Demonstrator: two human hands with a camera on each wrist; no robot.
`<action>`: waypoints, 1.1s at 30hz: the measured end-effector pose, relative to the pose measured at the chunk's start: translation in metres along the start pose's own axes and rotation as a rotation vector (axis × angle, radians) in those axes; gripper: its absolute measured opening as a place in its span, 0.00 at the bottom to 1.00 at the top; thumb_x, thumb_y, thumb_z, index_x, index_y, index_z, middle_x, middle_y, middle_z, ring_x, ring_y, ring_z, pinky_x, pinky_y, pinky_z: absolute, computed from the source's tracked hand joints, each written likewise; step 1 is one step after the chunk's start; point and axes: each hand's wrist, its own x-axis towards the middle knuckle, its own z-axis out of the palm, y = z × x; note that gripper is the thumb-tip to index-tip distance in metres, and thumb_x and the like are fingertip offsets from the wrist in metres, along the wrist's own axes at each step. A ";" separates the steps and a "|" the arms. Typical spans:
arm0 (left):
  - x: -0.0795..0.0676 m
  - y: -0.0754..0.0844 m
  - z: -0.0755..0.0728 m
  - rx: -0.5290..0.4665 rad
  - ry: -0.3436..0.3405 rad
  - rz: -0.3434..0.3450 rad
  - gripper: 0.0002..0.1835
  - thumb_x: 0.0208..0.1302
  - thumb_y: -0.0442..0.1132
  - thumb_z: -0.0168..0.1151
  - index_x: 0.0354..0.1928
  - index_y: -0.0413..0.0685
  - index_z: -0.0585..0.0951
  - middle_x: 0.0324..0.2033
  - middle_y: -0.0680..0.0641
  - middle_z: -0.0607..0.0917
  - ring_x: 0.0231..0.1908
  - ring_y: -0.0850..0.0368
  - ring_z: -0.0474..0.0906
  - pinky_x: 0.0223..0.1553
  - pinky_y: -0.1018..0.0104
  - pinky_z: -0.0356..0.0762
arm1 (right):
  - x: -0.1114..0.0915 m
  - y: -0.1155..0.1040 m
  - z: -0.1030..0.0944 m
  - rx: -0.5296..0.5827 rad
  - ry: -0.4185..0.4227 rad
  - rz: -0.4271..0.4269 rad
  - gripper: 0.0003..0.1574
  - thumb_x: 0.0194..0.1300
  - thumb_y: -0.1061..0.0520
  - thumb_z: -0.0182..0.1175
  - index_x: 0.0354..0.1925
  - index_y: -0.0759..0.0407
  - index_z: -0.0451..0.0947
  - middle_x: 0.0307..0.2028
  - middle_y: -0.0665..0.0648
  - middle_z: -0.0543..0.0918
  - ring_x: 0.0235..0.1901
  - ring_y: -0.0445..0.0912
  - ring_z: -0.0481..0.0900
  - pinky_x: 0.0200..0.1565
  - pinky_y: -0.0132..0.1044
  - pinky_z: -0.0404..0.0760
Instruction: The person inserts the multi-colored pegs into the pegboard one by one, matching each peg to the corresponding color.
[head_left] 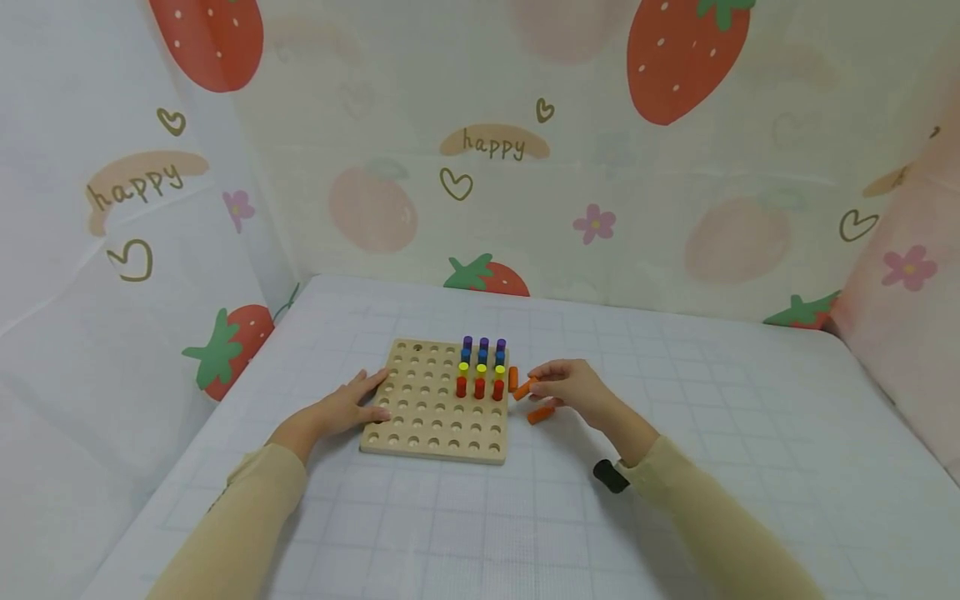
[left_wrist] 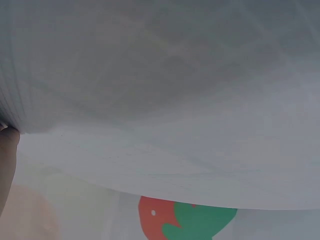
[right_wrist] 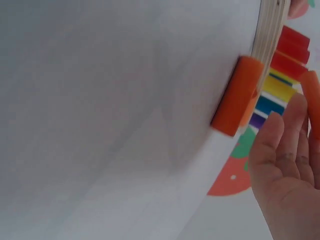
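Observation:
A square wooden pegboard [head_left: 431, 425] lies flat on the table, with rows of round holes. Purple pegs [head_left: 483, 343], blue pegs [head_left: 482, 357], yellow pegs [head_left: 482, 372] and red pegs [head_left: 479, 388] stand in its right-hand columns. My left hand [head_left: 337, 410] rests on the board's left edge, fingers fairly straight. Just right of the board, my right hand [head_left: 581, 392] pinches an orange peg [right_wrist: 312, 97], held tilted above the table. Two more orange pegs lie on the table: one orange peg [head_left: 513, 379] against the board's right side, another orange peg [head_left: 540, 414] below the hand.
The table [head_left: 480, 533] has a white cloth with a faint grid. Under the right sleeve's cuff shows a black object [head_left: 611, 476]. A curtain [head_left: 480, 217] printed with strawberries hangs behind the table and along its sides.

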 end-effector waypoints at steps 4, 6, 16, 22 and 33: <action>-0.001 0.002 0.001 -0.009 0.001 -0.006 0.47 0.66 0.58 0.58 0.77 0.45 0.47 0.72 0.27 0.39 0.69 0.24 0.31 0.64 0.28 0.34 | 0.001 -0.004 0.009 0.041 0.011 -0.027 0.20 0.68 0.61 0.61 0.55 0.70 0.76 0.43 0.60 0.86 0.41 0.47 0.84 0.41 0.35 0.78; -0.001 0.003 0.001 -0.012 0.000 -0.009 0.47 0.67 0.57 0.58 0.77 0.45 0.47 0.73 0.27 0.39 0.70 0.24 0.31 0.64 0.28 0.34 | 0.001 -0.005 0.013 0.053 0.020 -0.031 0.19 0.68 0.62 0.61 0.54 0.69 0.77 0.42 0.60 0.86 0.40 0.47 0.84 0.40 0.34 0.78; -0.003 0.006 -0.001 -0.005 -0.001 -0.015 0.47 0.67 0.57 0.58 0.77 0.45 0.47 0.73 0.27 0.39 0.70 0.24 0.31 0.64 0.28 0.34 | 0.003 -0.013 0.028 0.025 0.059 -0.066 0.15 0.67 0.59 0.62 0.50 0.66 0.79 0.39 0.60 0.87 0.39 0.48 0.84 0.44 0.41 0.80; -0.005 0.006 -0.001 -0.005 -0.003 -0.008 0.47 0.67 0.57 0.58 0.77 0.44 0.47 0.72 0.27 0.39 0.69 0.24 0.31 0.63 0.28 0.34 | 0.007 -0.017 0.039 0.023 0.062 -0.093 0.14 0.67 0.61 0.62 0.49 0.66 0.79 0.38 0.59 0.87 0.37 0.45 0.83 0.42 0.41 0.79; -0.005 0.005 -0.001 0.002 -0.003 0.000 0.47 0.67 0.56 0.58 0.76 0.43 0.47 0.72 0.25 0.40 0.69 0.23 0.32 0.64 0.28 0.35 | 0.008 -0.022 0.062 -0.035 0.066 -0.184 0.10 0.61 0.65 0.66 0.42 0.67 0.82 0.38 0.56 0.83 0.33 0.45 0.74 0.33 0.30 0.74</action>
